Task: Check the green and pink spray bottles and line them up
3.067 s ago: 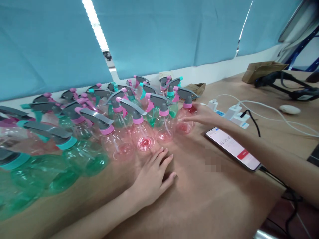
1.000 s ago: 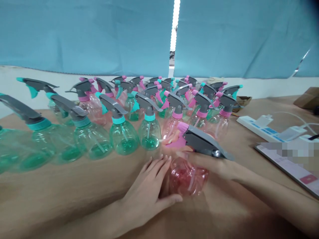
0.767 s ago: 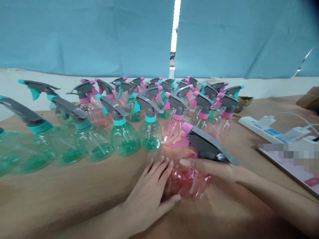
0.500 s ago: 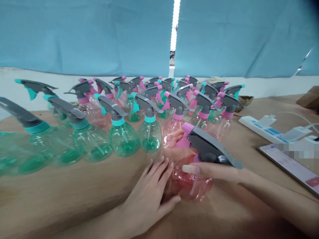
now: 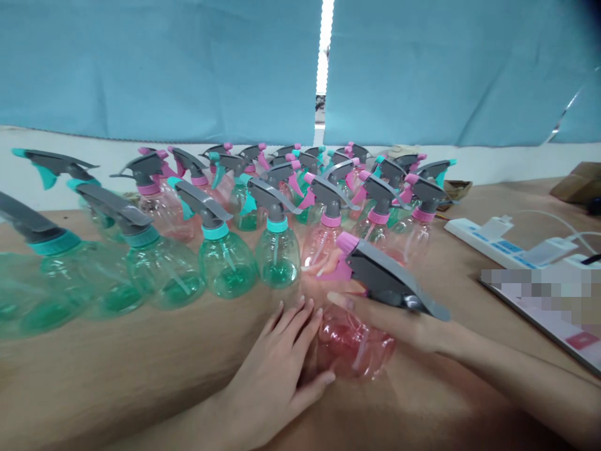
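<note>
My left hand (image 5: 277, 369) lies spread on the desk (image 5: 117, 376), fingers and thumb cupping the pink spray bottle (image 5: 357, 341) just in front of the rows. It looks empty, light, thin-walled and squashy. My right hand (image 5: 399, 319) wraps its neck under the grey trigger head (image 5: 389, 282), the stiffest hold.
</note>
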A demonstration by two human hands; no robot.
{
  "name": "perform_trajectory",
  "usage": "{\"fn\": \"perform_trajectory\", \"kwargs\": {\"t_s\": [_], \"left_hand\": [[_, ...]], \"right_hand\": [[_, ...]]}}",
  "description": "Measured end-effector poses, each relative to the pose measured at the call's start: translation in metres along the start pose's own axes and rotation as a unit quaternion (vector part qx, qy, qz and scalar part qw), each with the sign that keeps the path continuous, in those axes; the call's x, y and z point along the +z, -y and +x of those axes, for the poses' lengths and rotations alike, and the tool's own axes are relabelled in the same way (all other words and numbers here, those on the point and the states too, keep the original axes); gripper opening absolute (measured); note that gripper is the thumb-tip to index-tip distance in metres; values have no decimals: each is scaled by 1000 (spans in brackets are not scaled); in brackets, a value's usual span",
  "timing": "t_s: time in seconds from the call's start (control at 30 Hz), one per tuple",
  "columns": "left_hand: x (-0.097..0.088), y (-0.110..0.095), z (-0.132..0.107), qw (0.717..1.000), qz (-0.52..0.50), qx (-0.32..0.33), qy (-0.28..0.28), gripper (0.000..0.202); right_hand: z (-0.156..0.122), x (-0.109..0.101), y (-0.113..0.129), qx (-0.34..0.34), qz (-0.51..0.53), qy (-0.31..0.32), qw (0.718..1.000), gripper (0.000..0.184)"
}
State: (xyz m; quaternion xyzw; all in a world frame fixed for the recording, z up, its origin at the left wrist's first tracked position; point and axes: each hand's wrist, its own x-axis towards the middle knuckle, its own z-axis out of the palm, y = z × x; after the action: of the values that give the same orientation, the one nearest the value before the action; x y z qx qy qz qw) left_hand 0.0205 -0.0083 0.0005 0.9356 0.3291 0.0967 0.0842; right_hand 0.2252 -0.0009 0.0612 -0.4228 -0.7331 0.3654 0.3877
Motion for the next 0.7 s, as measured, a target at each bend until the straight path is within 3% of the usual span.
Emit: {"fn": "perform_trajectory", "kwargs": {"t_s": [0.1, 0.2, 0.47, 0.7], "left_hand": [[1, 0, 0, 1000, -2, 3, -3, 63], [0, 0, 1, 1000, -4, 2, -6, 63], [-3, 12, -2, 1000, -17, 5, -4, 59], [-4, 22, 3, 1000, -16, -17, -16, 54]], "right_hand": [[-3, 3, -2, 74, 57, -2, 996, 21], [-3, 4, -2, 100, 84, -3, 991, 24], [-6, -5, -3, 55, 38, -7, 998, 16], [3, -1, 7, 26, 61, 2, 998, 27]]}}
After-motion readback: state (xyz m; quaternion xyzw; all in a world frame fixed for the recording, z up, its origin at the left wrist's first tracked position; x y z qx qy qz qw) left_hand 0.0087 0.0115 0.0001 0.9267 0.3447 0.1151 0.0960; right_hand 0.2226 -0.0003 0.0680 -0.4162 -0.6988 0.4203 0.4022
